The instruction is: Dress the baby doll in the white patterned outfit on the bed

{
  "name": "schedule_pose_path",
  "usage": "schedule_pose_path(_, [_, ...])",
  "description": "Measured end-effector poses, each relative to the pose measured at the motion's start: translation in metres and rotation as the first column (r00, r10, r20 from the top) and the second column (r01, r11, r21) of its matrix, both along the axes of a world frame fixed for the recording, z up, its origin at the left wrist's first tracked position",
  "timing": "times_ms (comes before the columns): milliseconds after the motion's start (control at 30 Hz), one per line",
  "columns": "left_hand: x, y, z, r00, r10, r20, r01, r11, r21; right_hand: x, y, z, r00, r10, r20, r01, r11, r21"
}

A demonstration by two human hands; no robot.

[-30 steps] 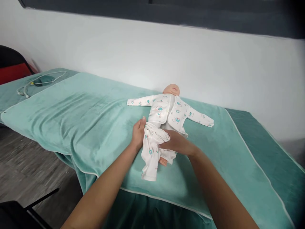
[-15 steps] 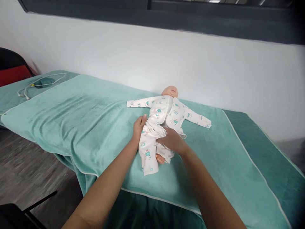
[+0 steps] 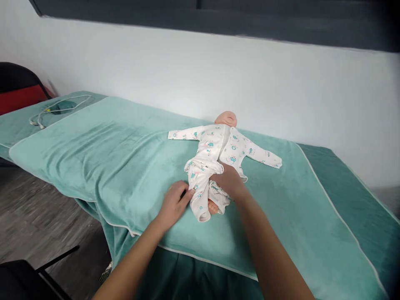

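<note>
A baby doll (image 3: 227,118) lies on its back on a pale green blanket, its head toward the wall. It wears a white printed baby jacket (image 3: 212,139), hanging open at the front, and matching baby trousers (image 3: 200,183), bunched at the waist. My left hand (image 3: 175,203) pinches the outer side of the left-hand trouser leg between thumb and fingers. At the waist and crotch, my right hand (image 3: 229,180) grips the trousers, its fingertips hidden in the cloth. A bare doll foot (image 3: 213,206) shows beside the other leg's hem.
The light green blanket (image 3: 131,158) covers a bed along a white wall (image 3: 193,75). A white cable (image 3: 62,107) lies at the far left end, near a black and red chair (image 3: 21,93). Black furniture (image 3: 18,279) stands at lower left.
My left hand has slid down from the doll's waist to the lower trouser leg, whose hem is now pulled up and rounder. My right hand stays at the crotch.
</note>
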State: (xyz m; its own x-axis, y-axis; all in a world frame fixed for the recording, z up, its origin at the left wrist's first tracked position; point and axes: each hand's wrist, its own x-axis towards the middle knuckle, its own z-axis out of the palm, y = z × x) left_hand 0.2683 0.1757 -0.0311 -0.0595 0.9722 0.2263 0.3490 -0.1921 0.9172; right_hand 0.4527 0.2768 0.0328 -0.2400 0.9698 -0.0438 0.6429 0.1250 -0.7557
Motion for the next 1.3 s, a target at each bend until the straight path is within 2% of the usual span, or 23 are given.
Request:
schedule_pose_path(67, [-0.002,0.001,0.000,0.999,-0.043,-0.004,0.043,0.999,0.004,0.000,-0.002,0.004,1.000,0.026,-0.014,-0.026,1.000,-0.001])
schedule_pose_path(133, [-0.001,0.004,-0.001,1.000,-0.028,-0.005,0.028,1.000,-0.014,0.003,-0.004,0.009,0.991,0.125,-0.041,-0.126,0.992,-0.016])
schedule_pose_path(267, [0.005,0.014,-0.004,0.992,0.100,-0.082,-0.103,0.994,-0.033,0.012,-0.007,0.015,0.916,0.377,-0.136,-0.392,0.913,-0.112])
schedule_pose_path(367, [0.008,0.027,-0.006,0.960,0.181,-0.216,-0.180,0.983,0.024,0.016,-0.007,0.012,0.886,0.437,-0.153,-0.455,0.883,-0.118])
schedule_pose_path(500, [0.008,0.046,-0.004,0.899,0.249,-0.361,-0.227,0.969,0.102,0.013,-0.009,0.005,0.913,0.399,-0.079,-0.405,0.910,-0.085])
schedule_pose_path(633, [0.006,0.056,-0.001,0.867,0.252,-0.429,-0.213,0.967,0.138,0.010,-0.010,0.003,0.924,0.379,-0.054,-0.383,0.921,-0.079])
schedule_pose_path(900, [0.008,0.052,-0.005,0.889,0.287,-0.356,-0.242,0.956,0.164,0.002,-0.004,0.003,0.945,0.319,-0.080,-0.313,0.947,0.071])
schedule_pose_path(1033, [0.007,0.050,-0.005,0.908,0.283,-0.308,-0.249,0.957,0.148,0.001,-0.002,-0.001,0.985,0.148,-0.089,-0.148,0.989,0.009])
schedule_pose_path(1133, [0.008,0.048,-0.006,0.900,0.293,-0.322,-0.263,0.955,0.134,0.001,-0.002,-0.003,0.993,0.076,-0.093,-0.084,0.993,-0.086])
schedule_pose_path(1300, [0.011,0.050,-0.004,0.821,0.331,-0.466,-0.295,0.944,0.150,-0.001,-0.002,-0.001,0.994,0.017,-0.111,-0.029,0.994,-0.108])
